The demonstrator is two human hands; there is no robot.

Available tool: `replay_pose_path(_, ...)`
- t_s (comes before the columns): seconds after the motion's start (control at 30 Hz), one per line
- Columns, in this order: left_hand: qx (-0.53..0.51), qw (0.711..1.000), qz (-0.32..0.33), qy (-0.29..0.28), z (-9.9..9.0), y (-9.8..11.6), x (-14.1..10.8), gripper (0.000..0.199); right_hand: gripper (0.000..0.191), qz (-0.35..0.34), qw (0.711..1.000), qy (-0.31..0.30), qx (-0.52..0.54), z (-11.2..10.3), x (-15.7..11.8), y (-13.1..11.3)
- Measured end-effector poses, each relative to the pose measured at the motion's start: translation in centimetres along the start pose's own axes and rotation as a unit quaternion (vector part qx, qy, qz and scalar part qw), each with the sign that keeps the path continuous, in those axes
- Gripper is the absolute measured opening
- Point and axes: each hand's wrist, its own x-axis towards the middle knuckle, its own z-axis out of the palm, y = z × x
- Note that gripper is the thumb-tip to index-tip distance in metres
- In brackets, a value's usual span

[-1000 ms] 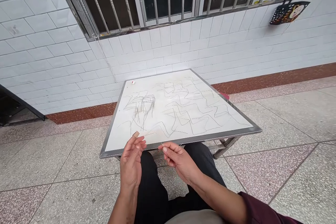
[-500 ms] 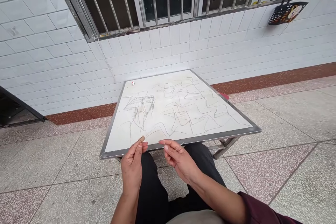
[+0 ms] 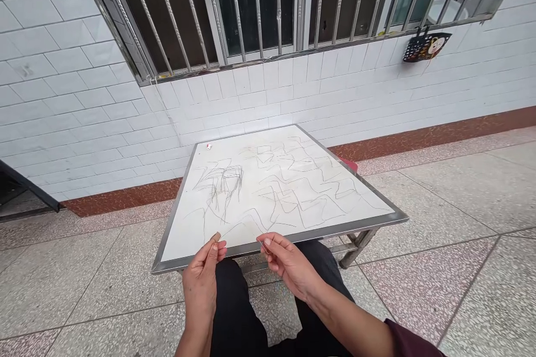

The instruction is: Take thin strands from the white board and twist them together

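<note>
My left hand [image 3: 203,276] is in front of the table's near edge, thumb and index finger pinched together. A tan wrap covers the tip of its index finger. Whatever it pinches is too fine to make out. Across a small gap, my right hand [image 3: 287,262] is closed, its thumb and index finger pinching a thin strand [image 3: 261,244]. Beyond both hands lies the white tabletop [image 3: 184,234] with its grey metal rim. Thin dark wavy lines [image 3: 226,178] cover much of it, densest at the left; whether they are loose strands or drawn marks I cannot tell.
A small white and red object [image 3: 209,146] sits at the table's far left corner. Behind stands a tiled wall [image 3: 234,89] with a barred window. A dark patterned bag [image 3: 426,46] hangs from the bars. Something red [image 3: 348,164] shows past the table's right edge.
My hands have drawn slightly farther apart, both still pinching. The whole view has shifted, so the table and wall appear lower and a little to the left.
</note>
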Motion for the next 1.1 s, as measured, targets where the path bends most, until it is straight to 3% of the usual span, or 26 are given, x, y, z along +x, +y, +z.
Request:
replay_pose_path(0.23,0.009,0.999,0.012,-0.048,0.0,0.3,0.3,0.049,0.032,0.021,0.998,0.007,-0.056,-0.9,0.8,-0.7)
replay_pose_path(0.53,-0.007,0.999,-0.01,-0.044,-0.8,-1.7,1.8,0.051,0.038,0.058,0.993,0.014,-0.103,-0.2,1.2,-0.5)
replay_pose_path(0.8,0.025,0.998,0.029,-0.053,-1.0,-0.2,2.3,0.059,0.031,0.06,0.994,0.016,-0.085,-0.1,2.2,-0.8)
replay_pose_path(0.93,0.038,0.998,0.049,-0.004,-2.3,-1.6,4.4,0.056,0.027,-0.01,0.998,0.066,-0.009,-0.4,5.3,-2.5)
replay_pose_path(1.1,0.093,0.991,0.058,0.079,-4.9,-4.5,7.9,0.055,0.014,-0.056,0.989,0.136,0.022,-1.1,13.1,-5.9)
